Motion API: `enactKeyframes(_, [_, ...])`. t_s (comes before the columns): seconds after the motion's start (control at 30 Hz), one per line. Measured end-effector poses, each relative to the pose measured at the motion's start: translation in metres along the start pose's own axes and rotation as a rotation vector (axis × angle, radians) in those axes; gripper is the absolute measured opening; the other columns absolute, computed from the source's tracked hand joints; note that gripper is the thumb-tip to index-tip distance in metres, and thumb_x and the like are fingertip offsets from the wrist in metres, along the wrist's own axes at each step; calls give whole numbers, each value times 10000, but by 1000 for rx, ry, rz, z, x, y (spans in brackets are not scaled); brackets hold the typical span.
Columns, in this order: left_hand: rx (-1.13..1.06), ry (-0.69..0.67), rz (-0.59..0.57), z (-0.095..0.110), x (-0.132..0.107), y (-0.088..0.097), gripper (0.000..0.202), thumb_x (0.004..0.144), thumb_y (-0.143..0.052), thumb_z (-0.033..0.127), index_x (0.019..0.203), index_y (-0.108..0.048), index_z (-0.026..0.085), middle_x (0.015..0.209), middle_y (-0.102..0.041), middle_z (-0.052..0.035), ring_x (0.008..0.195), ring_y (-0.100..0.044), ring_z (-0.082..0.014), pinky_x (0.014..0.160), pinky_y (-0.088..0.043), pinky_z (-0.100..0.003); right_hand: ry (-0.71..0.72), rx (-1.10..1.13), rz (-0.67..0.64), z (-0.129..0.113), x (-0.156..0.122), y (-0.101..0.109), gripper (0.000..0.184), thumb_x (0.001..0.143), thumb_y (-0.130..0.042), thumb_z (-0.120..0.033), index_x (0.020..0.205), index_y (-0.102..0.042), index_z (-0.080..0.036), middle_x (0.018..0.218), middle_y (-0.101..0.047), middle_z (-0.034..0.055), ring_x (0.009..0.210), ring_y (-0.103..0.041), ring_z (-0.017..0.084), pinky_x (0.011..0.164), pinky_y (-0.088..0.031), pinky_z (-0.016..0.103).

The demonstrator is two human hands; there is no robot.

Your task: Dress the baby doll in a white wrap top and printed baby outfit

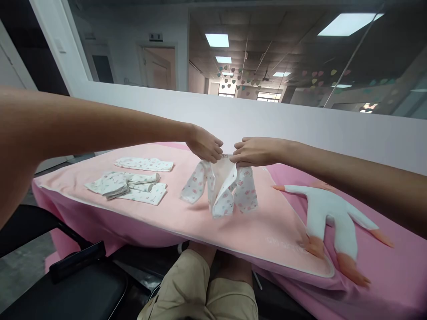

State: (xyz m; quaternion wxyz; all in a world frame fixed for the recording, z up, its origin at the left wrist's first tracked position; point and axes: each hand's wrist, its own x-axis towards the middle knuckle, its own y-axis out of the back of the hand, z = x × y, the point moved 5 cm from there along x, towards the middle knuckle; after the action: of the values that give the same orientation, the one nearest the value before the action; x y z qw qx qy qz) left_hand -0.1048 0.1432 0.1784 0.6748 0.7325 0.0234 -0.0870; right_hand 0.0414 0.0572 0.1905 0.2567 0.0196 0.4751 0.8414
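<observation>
A small white baby shirt point(223, 189) with a pink and red print hangs by its shoulders above the pink blanket. My left hand point(206, 143) pinches it at one side of the collar. At the other side my right hand point(255, 150) grips the shirt, fingers closed on the cloth. Its front hangs open, and both long sleeves droop outward. To the left lie a folded printed baby garment point(145, 164) and, nearer me, a loosely stacked pile of printed baby clothes point(128, 186).
A peach blanket point(187, 222) covers part of the pink tablecloth point(393, 213). On the right lies a headless-looking white doll body point(328, 209) with orange hands and feet. A black chair point(83, 284) stands at lower left. Behind the table rises a white wall point(150, 106) with a window.
</observation>
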Motion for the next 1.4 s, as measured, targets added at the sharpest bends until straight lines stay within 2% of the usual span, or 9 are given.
enactKeyframes(0.2, [56, -56, -87, 21, 2, 6, 140, 892, -640, 348, 761, -664, 304, 910, -721, -80, 1007, -635, -311, 1079, -424, -462, 16, -101, 37, -8, -6, 9, 217, 1117, -449, -341, 1165, -631, -234, 850, -639, 46, 816, -534, 235, 719, -350, 342])
enactKeyframes(0.53, [176, 165, 96, 22, 14, 43, 173, 907, -670, 425, 804, -703, 289, 893, -775, -39, 932, -662, -270, 1159, -349, -462, -92, 68, 174, -28, -3, 5, 360, 1129, -384, -440, 939, -597, -221, 898, -661, 62, 793, -578, 199, 609, -283, 300])
enactKeyframes(0.67, [143, 399, 69, 30, 21, 35, 230, 917, -633, 471, 985, -732, 274, 984, -799, -56, 913, -687, -254, 1033, -434, -424, -334, 193, 191, -16, 0, -3, 296, 1059, -510, -478, 986, -631, -218, 913, -706, 74, 786, -626, 219, 632, -319, 302])
enactKeyframes(0.83, [-166, 654, 149, 34, 20, 30, 783, 869, -642, 613, 1503, -476, 184, 1301, -744, -152, 1050, -707, -260, 886, -507, -348, -731, 385, 187, 6, -5, -9, 346, 926, -680, -522, 1053, -602, -210, 899, -722, 84, 746, -644, 242, 636, -372, 309])
enactKeyframes(0.93, [-177, 725, 160, 30, 26, 30, 881, 792, -705, 602, 1526, -495, 163, 1292, -740, -158, 1125, -699, -301, 934, -517, -371, -861, 515, 262, 16, -9, -7, 335, 849, -748, -456, 1024, -590, -219, 923, -727, 77, 743, -647, 237, 627, -415, 312])
enactKeyframes(1.03, [-165, 784, 143, 22, 37, 26, 682, 725, -746, 545, 1307, -720, 188, 1190, -765, -122, 1115, -704, -325, 936, -533, -370, -913, 770, 388, 25, -13, -6, 290, 849, -741, -401, 1026, -592, -226, 971, -735, 81, 786, -681, 241, 647, -511, 340])
enactKeyframes(1.2, [-290, 726, 262, -3, 37, 25, 582, 764, -694, 484, 1263, -764, 193, 1218, -759, -99, 1093, -695, -268, 928, -542, -324, -862, 1031, 732, 32, -27, 2, 284, 896, -727, -394, 1076, -571, -239, 1165, -699, 102, 851, -733, 239, 739, -656, 449])
enactKeyframes(1.3, [-351, 729, 332, -36, 4, 27, 560, 784, -674, 472, 1278, -765, 224, 1258, -745, -67, 1132, -677, -246, 974, -528, -325, -964, 899, 950, 35, -52, -4, 272, 914, -724, -426, 1057, -566, -257, 1219, -664, 86, 897, -743, 253, 773, -674, 493])
enactKeyframes(1.4, [-389, 885, 416, -85, -70, 17, 522, 776, -681, 443, 1236, -763, 210, 1217, -741, -69, 1108, -680, -237, 945, -536, -307, -1070, 869, 1048, 33, -74, -31, 241, 931, -707, -447, 1034, -573, -275, 1154, -675, 58, 912, -739, 272, 779, -667, 507])
